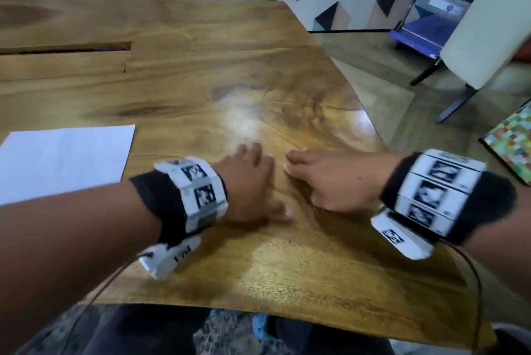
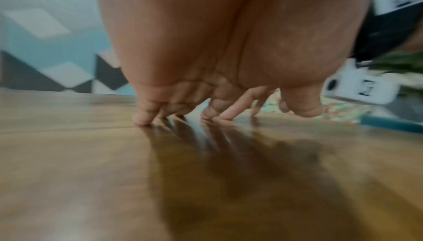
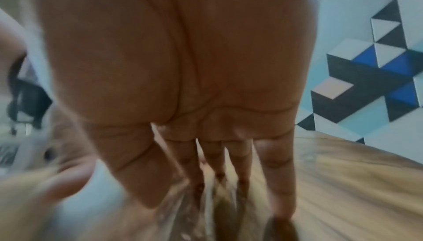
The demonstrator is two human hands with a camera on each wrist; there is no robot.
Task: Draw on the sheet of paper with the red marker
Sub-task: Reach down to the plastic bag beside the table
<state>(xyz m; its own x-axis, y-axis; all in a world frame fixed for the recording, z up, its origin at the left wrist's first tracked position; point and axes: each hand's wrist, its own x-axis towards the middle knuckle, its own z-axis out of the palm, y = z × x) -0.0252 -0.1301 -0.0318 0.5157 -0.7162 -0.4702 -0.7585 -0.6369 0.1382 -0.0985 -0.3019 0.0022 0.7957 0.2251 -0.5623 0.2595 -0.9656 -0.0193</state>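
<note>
A blank white sheet of paper [image 1: 63, 159] lies on the wooden table [image 1: 201, 90] at the left edge of the head view. No red marker shows in any view. My left hand [image 1: 250, 179] rests on the table right of the sheet, and in the left wrist view its fingertips [image 2: 142, 120] touch the wood with nothing under them. My right hand [image 1: 330, 179] lies palm down beside it, fingers pointing left, the two hands nearly touching. In the right wrist view the right hand [image 3: 217, 154] has straight fingers [image 3: 279, 181] on the wood and holds nothing.
A long slot [image 1: 66, 48] cuts the tabletop at the far left. The table's right edge [image 1: 370, 122] runs diagonally close to my right wrist. Beyond it stand a white chair [image 1: 488, 24] and a colourful patterned board [image 1: 514, 147] on the floor.
</note>
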